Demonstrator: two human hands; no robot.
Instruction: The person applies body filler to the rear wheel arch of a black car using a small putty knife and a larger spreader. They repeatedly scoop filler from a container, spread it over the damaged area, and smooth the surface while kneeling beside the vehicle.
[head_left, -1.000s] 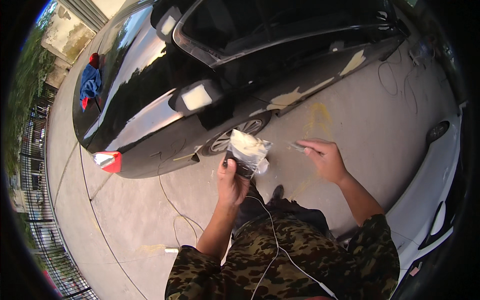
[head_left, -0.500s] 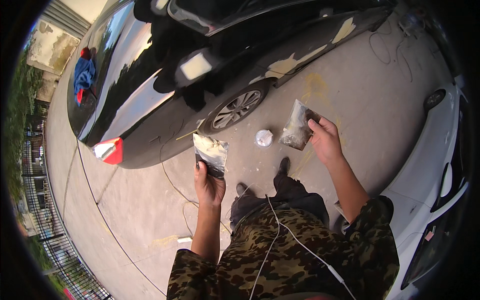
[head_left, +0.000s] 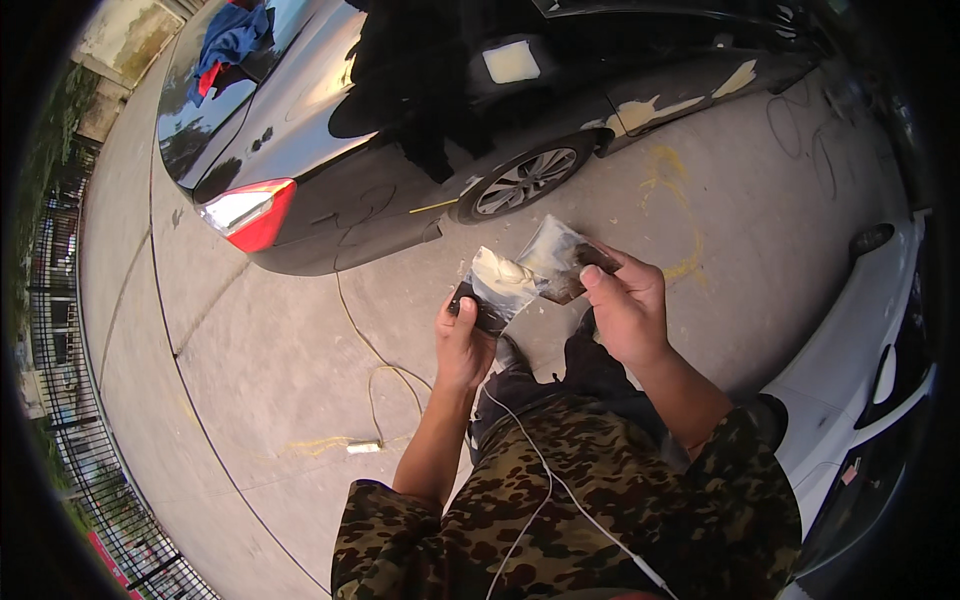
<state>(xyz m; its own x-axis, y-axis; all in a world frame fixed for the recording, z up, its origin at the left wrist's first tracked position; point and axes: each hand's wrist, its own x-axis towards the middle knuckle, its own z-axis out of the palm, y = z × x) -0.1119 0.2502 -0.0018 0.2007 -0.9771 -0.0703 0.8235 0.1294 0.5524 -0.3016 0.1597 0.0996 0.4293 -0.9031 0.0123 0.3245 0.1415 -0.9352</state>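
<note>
My left hand (head_left: pixel 462 347) grips a dark-handled scraper (head_left: pixel 483 315) whose flat blade carries a thick dollop of cream-coloured paste (head_left: pixel 502 270). In my right hand (head_left: pixel 627 310) is a second flat, smeared metal scraper (head_left: pixel 550 243), its edge at or just against the paste on the other one; I cannot tell if they touch. Both hands are closed on their scrapers, raised over the concrete in front of my body.
Ahead stands a black car (head_left: pixel 370 230) with pale patches, a rear wheel (head_left: pixel 525 180) and a blue-and-red cloth (head_left: pixel 228 48) on it. A white car (head_left: pixel 820 390) is on the right. Cables and a power strip (head_left: pixel 364 447) lie on the concrete (head_left: pixel 260 360); a fence (head_left: pixel 70 390) runs left.
The two scrapers, held apart half a second ago, have come together. The right one moved left and the left one right. The round tub seen on the ground then is now out of sight.
</note>
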